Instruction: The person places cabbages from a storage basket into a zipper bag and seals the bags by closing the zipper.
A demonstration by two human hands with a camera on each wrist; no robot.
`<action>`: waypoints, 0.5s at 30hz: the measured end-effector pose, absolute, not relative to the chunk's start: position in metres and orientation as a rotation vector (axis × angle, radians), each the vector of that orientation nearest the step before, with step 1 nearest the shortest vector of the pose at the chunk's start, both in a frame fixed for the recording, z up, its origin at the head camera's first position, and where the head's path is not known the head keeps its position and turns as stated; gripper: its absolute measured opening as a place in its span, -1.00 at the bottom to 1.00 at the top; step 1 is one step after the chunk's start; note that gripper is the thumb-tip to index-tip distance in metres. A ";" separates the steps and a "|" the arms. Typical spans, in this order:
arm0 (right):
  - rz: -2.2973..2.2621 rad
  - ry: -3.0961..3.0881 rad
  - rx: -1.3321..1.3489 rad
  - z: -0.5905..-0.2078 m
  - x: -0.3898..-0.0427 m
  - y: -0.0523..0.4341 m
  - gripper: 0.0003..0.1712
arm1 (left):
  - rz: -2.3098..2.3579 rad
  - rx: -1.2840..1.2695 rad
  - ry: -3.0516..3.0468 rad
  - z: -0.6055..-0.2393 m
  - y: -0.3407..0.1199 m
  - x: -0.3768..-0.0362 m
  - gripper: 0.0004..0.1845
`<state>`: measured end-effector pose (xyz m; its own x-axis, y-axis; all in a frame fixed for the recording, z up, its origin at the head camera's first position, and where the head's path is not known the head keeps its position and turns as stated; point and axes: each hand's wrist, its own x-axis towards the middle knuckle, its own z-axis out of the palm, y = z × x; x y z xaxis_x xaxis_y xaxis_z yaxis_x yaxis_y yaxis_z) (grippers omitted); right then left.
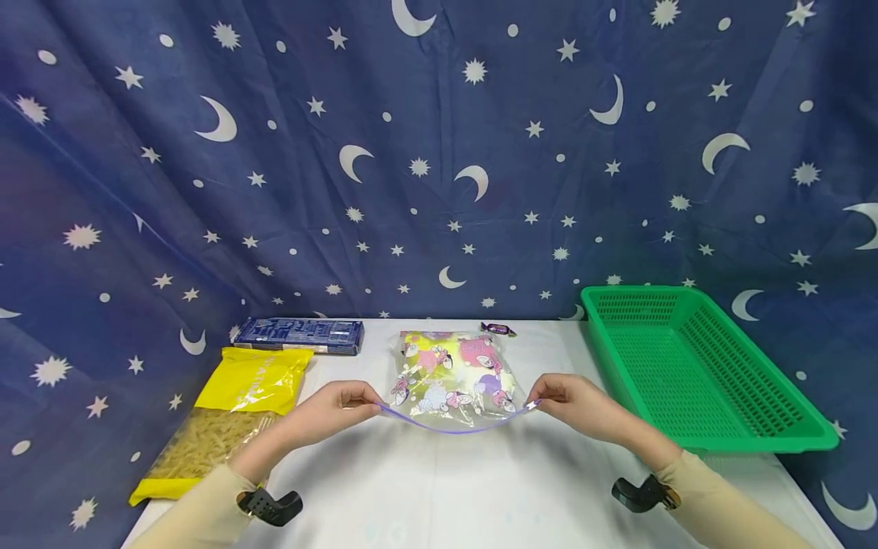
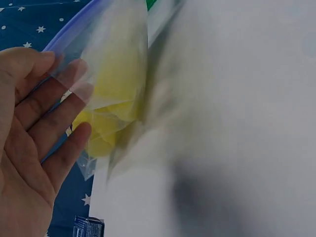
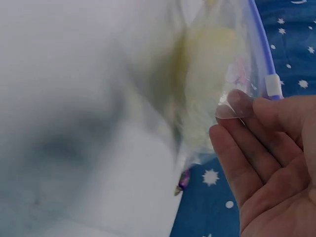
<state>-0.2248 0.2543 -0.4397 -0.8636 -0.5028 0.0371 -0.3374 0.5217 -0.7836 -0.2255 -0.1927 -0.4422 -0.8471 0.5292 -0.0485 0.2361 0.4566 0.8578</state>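
We hold the clear zip-top plastic bag with cartoon prints [image 1: 453,377] by its two top corners, our left hand [image 1: 336,412] and right hand [image 1: 576,404] each pinching an end of the purple zipper strip. That keeps its mouth stretched taut above the white desk [image 1: 453,488]. The bag lies mid-desk between a yellow pasta packet [image 1: 226,415] and a green perforated plastic basket [image 1: 700,366].
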 end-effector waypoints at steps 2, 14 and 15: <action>-1.236 2.556 -0.736 -0.445 -0.221 0.255 -0.86 | 1.295 0.661 2.396 -0.446 -0.193 -0.222 -0.85; -1.142 2.589 -0.823 -0.478 -0.207 0.259 -0.73 | 0.951 1.047 2.545 -0.475 -0.193 -0.209 -0.92; -1.140 2.591 -0.822 -0.479 -0.206 0.258 -0.73 | 0.918 1.056 2.557 -0.477 -0.193 -0.208 -0.93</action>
